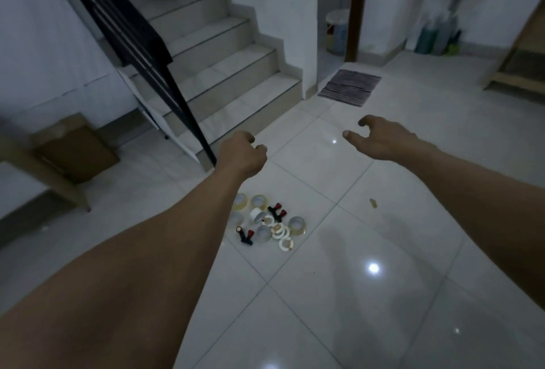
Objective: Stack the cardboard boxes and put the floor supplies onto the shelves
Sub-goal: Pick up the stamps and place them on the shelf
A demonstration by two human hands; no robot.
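A: Where do the tape rolls (265,222) lie?
B: In a loose heap on the floor (339,309), under the person's outstretched arms, just right of the left forearm.
A: And the hands?
B: Both empty. The left hand (243,154) has its fingers curled in; the right hand (380,138) has fingers and thumb apart.
A: Which one should reach?
B: Probably the left. The heap sits below it, back toward the body, well apart from the shelf (519,68) at far right.

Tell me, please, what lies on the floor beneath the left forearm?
Clear tape rolls, white rings and black-and-red pieces lie on the tiled floor. The left forearm covers part of one roll; whatever lies further under it cannot be seen.
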